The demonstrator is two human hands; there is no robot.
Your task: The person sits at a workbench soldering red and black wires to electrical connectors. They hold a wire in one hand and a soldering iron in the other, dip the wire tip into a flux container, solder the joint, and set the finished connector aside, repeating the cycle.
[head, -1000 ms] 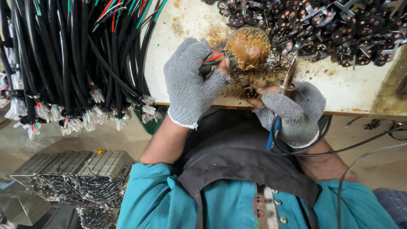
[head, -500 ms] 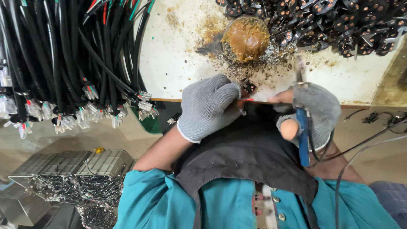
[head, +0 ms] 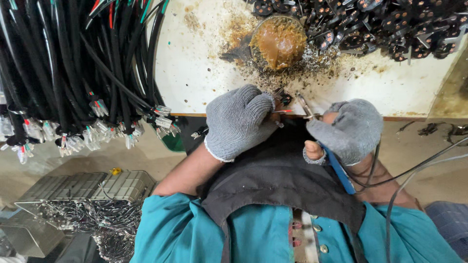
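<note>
I'm looking straight down over the bench edge. My left hand [head: 240,122], in a grey knit glove, is curled shut, pinching a small dark connector [head: 283,99] with a red wire [head: 284,111] running out of it. I'm holding it right at the edge of the white worktop [head: 195,68], where the other hand can meet it close in front of me.

My right hand [head: 348,129], gloved too, is closed around a blue-handled soldering iron [head: 336,168]. Its metal tip angles up and left, almost touching the connector, and the bare thumb pokes out of the glove to steady the handle. The iron's cord trails off to the right, clear of the joint.

Just beyond, a brown, crusted flux pot [head: 279,41] sits on the stained top, within a short reach of the tip, I'd guess for dipping. A heap of dark plug parts [head: 385,27] lies along the far right. On the left a thick bundle of black cables [head: 63,73] hangs over the edge, stripped ends down. A metal tray of wire scraps [head: 83,204] sits below.
</note>
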